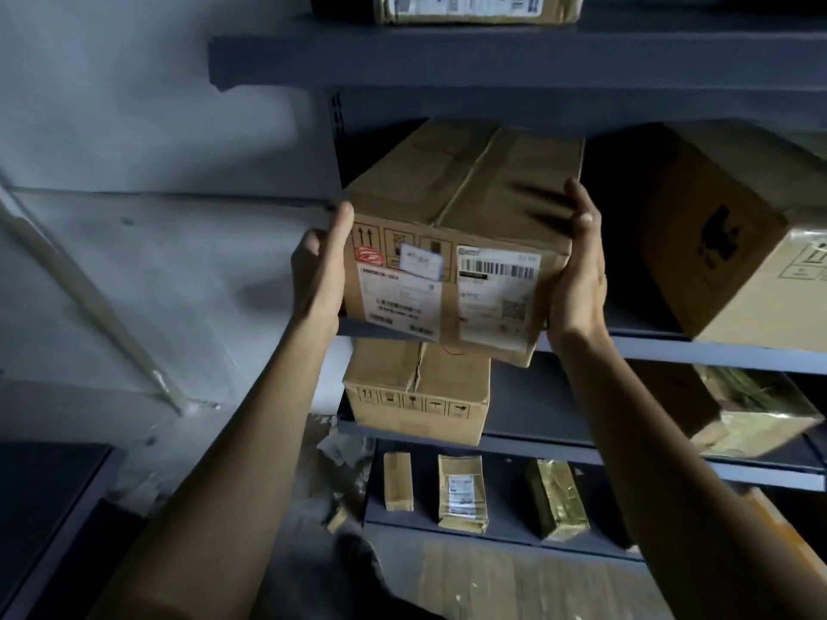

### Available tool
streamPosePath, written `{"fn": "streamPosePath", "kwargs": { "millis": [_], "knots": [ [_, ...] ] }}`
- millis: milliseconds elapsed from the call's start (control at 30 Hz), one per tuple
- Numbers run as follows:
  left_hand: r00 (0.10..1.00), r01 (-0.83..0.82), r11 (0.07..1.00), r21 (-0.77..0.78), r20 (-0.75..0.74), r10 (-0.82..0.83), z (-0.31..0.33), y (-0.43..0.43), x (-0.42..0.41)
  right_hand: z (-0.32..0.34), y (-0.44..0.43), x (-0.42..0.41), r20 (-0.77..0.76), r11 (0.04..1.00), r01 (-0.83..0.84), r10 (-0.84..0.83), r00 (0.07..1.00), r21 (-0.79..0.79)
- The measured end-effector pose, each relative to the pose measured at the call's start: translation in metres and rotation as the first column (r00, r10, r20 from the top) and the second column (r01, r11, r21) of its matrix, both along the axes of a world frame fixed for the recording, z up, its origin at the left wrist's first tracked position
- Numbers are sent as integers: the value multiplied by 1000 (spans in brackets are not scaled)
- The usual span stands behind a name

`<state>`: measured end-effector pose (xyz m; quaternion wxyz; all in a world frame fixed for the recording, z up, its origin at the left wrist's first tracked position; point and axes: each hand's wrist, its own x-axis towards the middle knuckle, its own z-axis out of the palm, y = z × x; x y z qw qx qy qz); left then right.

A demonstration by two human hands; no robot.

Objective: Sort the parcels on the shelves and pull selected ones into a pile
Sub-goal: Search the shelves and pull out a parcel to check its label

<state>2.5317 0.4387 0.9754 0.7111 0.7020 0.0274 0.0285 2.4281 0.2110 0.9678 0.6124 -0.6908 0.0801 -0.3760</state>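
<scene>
A long brown cardboard parcel [465, 190] with shipping labels and a barcode on its front end sticks out over the edge of the middle shelf [716, 349]. My left hand [320, 272] grips its left side, thumb up along the front corner. My right hand [579, 270] presses flat against its right side, fingers reaching onto the top edge. The parcel's rear end is hidden in the dark under the shelf above [447, 55].
A bigger box [734, 243] stands to the right on the same shelf. Below sit a carton [418, 396] and a foil-wrapped parcel [756, 418]. Three small packets [463, 492] lie on the lowest shelf. A grey wall is at left, a dark cabinet [44, 521] bottom left.
</scene>
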Motion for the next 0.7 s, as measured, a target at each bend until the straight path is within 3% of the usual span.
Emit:
{"fn": "streamPosePath", "kwargs": {
  "millis": [233,500,600,700],
  "knots": [
    [998,-11,994,107,59,4,2,0,-33,14,-29,-6,-90,993,-101,107,990,65],
    [998,-3,993,120,60,-4,3,3,-42,14,-26,-9,-61,981,-123,134,989,152],
    [999,22,997,74,35,-25,-1,5,-44,13,-26,-8,-65,964,-106,126,990,245],
    [997,63,995,-73,42,-60,-11,8,-45,9,-34,-8,-112,945,-41,81,990,324]
  ]
}}
